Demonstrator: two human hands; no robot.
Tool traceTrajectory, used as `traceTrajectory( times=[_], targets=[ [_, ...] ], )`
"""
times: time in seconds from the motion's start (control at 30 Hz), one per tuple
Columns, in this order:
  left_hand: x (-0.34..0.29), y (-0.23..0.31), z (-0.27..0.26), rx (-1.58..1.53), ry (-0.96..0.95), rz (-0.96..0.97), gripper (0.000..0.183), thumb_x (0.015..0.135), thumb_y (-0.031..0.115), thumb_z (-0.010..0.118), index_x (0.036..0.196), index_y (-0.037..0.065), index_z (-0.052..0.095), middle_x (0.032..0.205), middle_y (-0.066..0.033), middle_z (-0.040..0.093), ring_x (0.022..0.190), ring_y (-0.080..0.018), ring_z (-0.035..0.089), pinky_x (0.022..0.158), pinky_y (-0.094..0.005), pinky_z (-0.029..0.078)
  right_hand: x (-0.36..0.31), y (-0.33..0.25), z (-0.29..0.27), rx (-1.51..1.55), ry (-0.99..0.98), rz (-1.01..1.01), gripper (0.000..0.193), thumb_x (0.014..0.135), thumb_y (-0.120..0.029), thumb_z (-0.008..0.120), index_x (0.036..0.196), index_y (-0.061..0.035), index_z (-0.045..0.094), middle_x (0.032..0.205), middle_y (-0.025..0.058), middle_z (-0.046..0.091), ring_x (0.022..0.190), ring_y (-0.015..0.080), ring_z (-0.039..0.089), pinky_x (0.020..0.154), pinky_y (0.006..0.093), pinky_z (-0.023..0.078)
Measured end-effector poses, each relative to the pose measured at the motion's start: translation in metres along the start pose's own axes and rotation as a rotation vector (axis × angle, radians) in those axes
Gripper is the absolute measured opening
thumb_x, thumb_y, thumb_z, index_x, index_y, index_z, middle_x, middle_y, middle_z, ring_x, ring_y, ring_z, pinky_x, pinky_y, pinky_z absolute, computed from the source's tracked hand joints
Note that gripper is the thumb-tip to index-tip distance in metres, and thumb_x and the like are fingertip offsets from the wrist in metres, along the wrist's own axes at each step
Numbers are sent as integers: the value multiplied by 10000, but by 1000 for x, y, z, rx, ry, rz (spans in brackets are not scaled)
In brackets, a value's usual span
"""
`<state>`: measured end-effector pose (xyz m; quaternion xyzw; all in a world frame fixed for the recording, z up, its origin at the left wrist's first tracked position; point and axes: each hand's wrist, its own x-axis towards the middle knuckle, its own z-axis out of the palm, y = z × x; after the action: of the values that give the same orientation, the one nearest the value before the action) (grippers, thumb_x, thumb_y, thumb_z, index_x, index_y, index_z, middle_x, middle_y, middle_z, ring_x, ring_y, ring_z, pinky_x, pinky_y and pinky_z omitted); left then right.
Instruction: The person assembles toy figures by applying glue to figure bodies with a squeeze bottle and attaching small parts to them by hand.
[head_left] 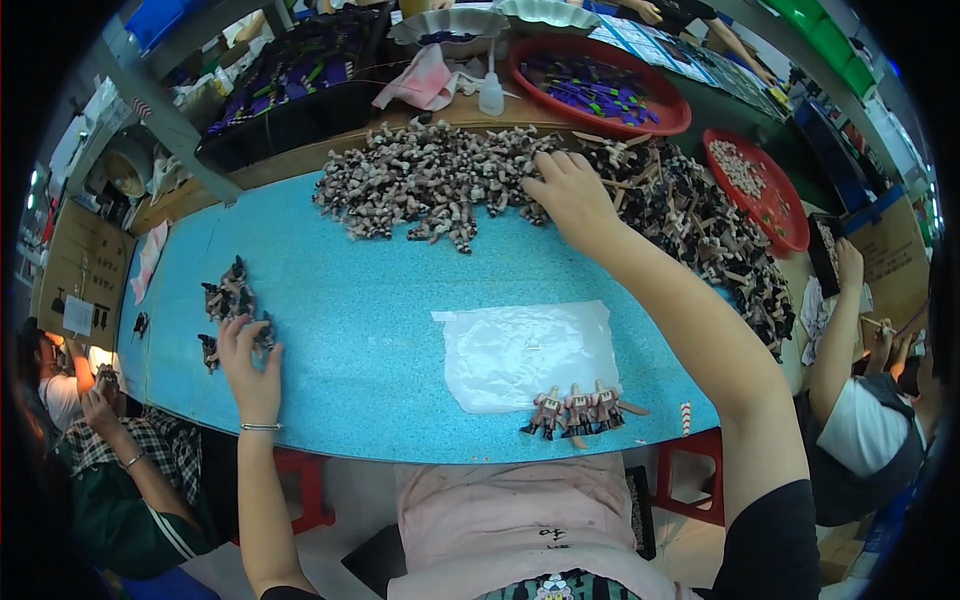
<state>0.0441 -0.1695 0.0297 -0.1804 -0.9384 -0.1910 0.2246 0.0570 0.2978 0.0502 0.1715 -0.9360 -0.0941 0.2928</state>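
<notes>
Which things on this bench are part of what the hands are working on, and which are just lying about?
In hand:
- big heap of small figures, right hand reaching into it
- small group of dark figures by the left hand
- three figures lined up at the near edge
- clear plastic sheet

Lying about:
- red trays
- squeeze bottle
- pink cloth

Bright, even overhead light; soft shadows, strong fisheye bending, dark rim.
</notes>
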Motion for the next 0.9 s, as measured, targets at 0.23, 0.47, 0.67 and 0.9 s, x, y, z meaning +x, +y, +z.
traceTrajectory(
  times=[0.23,0.47,0.67,0.9],
  targets=[
    [-14,55,3,-26,8,122,407,774,-19,605,1176,23,551,1309,-158,466,1257,-361,395,1058,-455,300,-14,5,-7,244,187,104,171,766,-59,629,936,-40,626,979,101,597,921,262,570,816,371,449],
    [-69,180,15,-640,-487,393,518,736,64,666,1228,16,511,1234,-182,502,1148,-368,480,968,-440,389,-74,-68,-89,1049,-252,735,197,838,-63,621,1024,2,626,922,166,657,844,278,655,719,332,503],
    [-68,223,21,-702,-562,523,651,706,81,679,1311,16,449,1264,-192,488,1134,-356,486,941,-430,404,-98,-89,-88,907,-205,608,145,808,-30,661,951,-6,655,877,108,643,789,223,625,690,312,494],
    [-66,233,29,-611,-564,615,664,709,88,650,1325,-16,424,1287,-188,482,1136,-341,485,956,-422,390,-87,-96,-77,848,-169,422,138,746,10,666,879,-26,654,822,113,603,773,284,589,675,352,482]
  ],
)
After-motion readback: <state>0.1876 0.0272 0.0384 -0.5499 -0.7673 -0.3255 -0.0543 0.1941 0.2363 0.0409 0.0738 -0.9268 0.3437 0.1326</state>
